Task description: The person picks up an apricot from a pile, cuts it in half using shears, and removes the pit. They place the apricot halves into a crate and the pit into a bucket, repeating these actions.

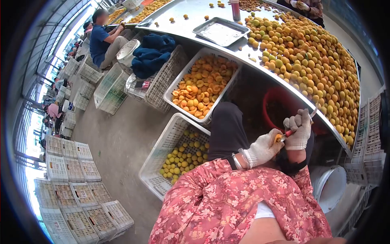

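Observation:
Both of my hands wear whitish knitted gloves and meet above my lap. My left hand (pixel 263 149) is closed around an orange apricot (pixel 278 138), only part of which shows between the fingers. Beside it, my right hand (pixel 298 131) grips a small red-handled knife (pixel 289 133). Red and metal show near the fruit, and a pale blade-like tip sticks out past the far side of this fist; the fingers hide how these parts join. A red tub (pixel 273 109) with dark contents stands under the table edge, just beyond my hands.
A metal table (pixel 183 32) bears a large heap of apricots (pixel 308 61), a metal tray (pixel 221 31) and a cup (pixel 235 10). Crates of halved apricots (pixel 203 87) and whole apricots (pixel 185 158) stand left of my knees. A white bucket (pixel 331 187) is at right. People sit farther off.

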### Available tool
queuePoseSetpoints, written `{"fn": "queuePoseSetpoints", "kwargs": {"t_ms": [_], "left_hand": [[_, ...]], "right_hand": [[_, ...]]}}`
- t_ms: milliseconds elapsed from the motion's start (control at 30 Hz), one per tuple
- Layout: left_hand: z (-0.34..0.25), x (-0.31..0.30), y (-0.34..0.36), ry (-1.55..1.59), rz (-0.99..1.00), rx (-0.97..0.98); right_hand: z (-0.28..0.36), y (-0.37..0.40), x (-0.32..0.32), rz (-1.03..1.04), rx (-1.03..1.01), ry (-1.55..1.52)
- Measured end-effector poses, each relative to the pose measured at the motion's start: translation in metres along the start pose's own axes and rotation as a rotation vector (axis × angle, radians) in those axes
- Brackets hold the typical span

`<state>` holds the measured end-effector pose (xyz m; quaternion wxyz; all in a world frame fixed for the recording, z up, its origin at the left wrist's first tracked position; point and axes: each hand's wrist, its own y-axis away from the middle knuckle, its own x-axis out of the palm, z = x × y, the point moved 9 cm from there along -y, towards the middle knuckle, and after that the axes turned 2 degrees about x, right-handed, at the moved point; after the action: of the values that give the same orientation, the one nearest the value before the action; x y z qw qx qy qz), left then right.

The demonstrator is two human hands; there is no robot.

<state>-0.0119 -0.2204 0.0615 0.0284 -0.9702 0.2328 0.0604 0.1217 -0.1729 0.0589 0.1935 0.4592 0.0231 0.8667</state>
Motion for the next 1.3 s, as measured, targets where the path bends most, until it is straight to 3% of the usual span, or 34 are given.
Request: {"fn": "queuePoseSetpoints", "kwargs": {"t_ms": [67, 167, 200, 233, 267, 300, 333, 367, 400, 433, 467, 500, 533, 567, 600, 700, 733, 767, 800, 833, 900, 1000, 1133, 1200, 1267, 1300], "left_hand": [[0.003, 0.009, -0.006, -0.225, -0.021, 0.151], [0.012, 0.013, -0.009, -0.128, 0.008, 0.176], [0.011, 0.016, -0.008, 0.009, 0.13, 0.034], [0.022, 0.022, -0.006, 0.239, 0.177, -0.19], [0.039, 0.026, -0.009, 0.408, 0.127, -0.239], [0.054, 0.026, -0.013, 0.617, 0.098, -0.318], [0.087, 0.036, -0.024, 0.883, 0.098, -0.324], [0.09, 0.021, -0.026, 0.532, 0.013, -0.365], [0.083, 0.012, -0.025, 0.322, 0.093, -0.439], [0.088, 0.009, -0.029, 0.213, 0.034, -0.372], [0.084, 0.005, -0.027, 0.231, 0.027, -0.322], [0.083, 0.002, -0.03, 0.258, -0.033, -0.234], [0.084, -0.002, -0.035, 0.284, -0.087, -0.15], [0.091, -0.006, -0.04, 0.275, -0.111, -0.151], [0.106, -0.009, -0.043, 0.492, -0.173, -0.244], [0.099, -0.014, -0.031, 0.738, -0.17, -0.378], [0.087, -0.019, -0.021, 0.836, -0.183, -0.443], [0.087, -0.023, -0.02, 0.96, -0.228, -0.358], [0.084, -0.025, -0.028, 0.965, -0.155, -0.127], [0.083, -0.022, -0.023, 1.12, -0.119, -0.36], [0.076, -0.027, -0.024, 0.986, -0.094, -0.384], [0.071, -0.051, -0.024, 0.867, -0.112, -0.363], [0.071, -0.141, -0.022, 0.902, -0.382, -0.213], [0.099, -0.206, -0.019, 0.857, -0.636, -0.178], [0.137, -0.251, -0.004, 1.104, -0.73, -0.117], [0.17, -0.269, 0.012, 0.984, -0.774, -0.161]], "right_hand": [[-0.009, -0.005, -0.016, -0.017, 0.07, -0.023], [-0.013, -0.026, -0.04, 0.025, 0.107, -0.091], [-0.009, -0.031, -0.039, 0.06, 0.084, -0.09], [0.002, -0.029, -0.045, -0.099, -0.021, 0.052], [0.011, -0.027, -0.038, -0.228, -0.111, 0.191], [0.011, -0.027, -0.039, -0.301, -0.034, 0.281], [0.014, -0.038, -0.045, -0.242, -0.038, 0.379], [0.015, -0.049, -0.053, -0.124, -0.046, 0.485], [0.015, -0.058, -0.059, -0.005, -0.059, 0.606], [0.012, -0.064, -0.067, 0.11, -0.068, 0.68], [0.008, -0.054, -0.052, 0.165, -0.065, 1.028], [-0.003, -0.052, -0.048, 0.2, -0.061, 1.02], [-0.019, -0.044, -0.033, 0.401, -0.165, 1.106], [-0.034, -0.028, -0.014, 0.6, -0.27, 1.181], [-0.042, -0.018, -0.008, 0.615, -0.261, 1.172], [-0.066, 0.005, 0.013, 0.743, -0.118, 1.359], [-0.064, 0.013, 0.025, 0.685, -0.066, 1.336], [-0.064, 0.007, 0.025, 0.655, -0.131, 1.337], [-0.058, 0.002, 0.027, 0.643, -0.249, 1.461], [-0.051, -0.002, 0.026, 0.663, -0.477, 1.533], [-0.037, -0.008, 0.017, 0.438, -0.379, 1.579], [-0.018, -0.014, -0.011, 0.325, -0.323, 1.518], [-0.025, -0.022, -0.04, 0.247, -0.138, 1.401], [-0.026, -0.02, -0.039, 0.232, -0.102, 1.394], [-0.03, -0.017, -0.035, 0.282, -0.099, 1.412], [-0.03, -0.015, -0.035, 0.262, -0.105, 1.405]]}}
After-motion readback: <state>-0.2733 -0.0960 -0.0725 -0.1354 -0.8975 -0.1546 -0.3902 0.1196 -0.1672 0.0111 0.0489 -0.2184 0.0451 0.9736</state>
